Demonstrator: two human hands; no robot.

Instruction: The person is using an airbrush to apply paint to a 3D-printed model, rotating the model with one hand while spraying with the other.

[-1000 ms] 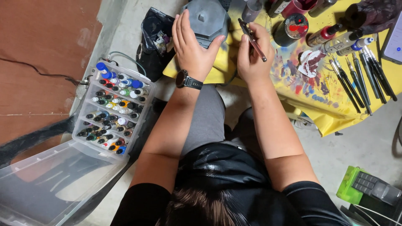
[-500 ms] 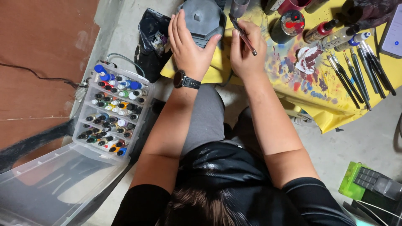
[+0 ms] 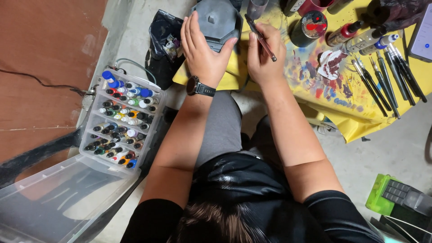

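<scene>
Grey octagonal model base (image 3: 216,20). Yellow cloth (image 3: 355,108) on the counter, blotched with red, blue, purple and orange paint. Black jar (image 3: 310,27), lid smeared red. Black-handled brushes (image 3: 382,85). Clear organizer (image 3: 121,121) of multicoloured paint bottles, caps blue, white, orange, green. Black wristwatch (image 3: 201,87). Green case (image 3: 382,195). Reddish-brown floor (image 3: 40,54).

The top frame edge is cutting off the grey octagonal piece (image 3: 216,20); the left hand (image 3: 202,49) is hiding its lower left.
</scene>
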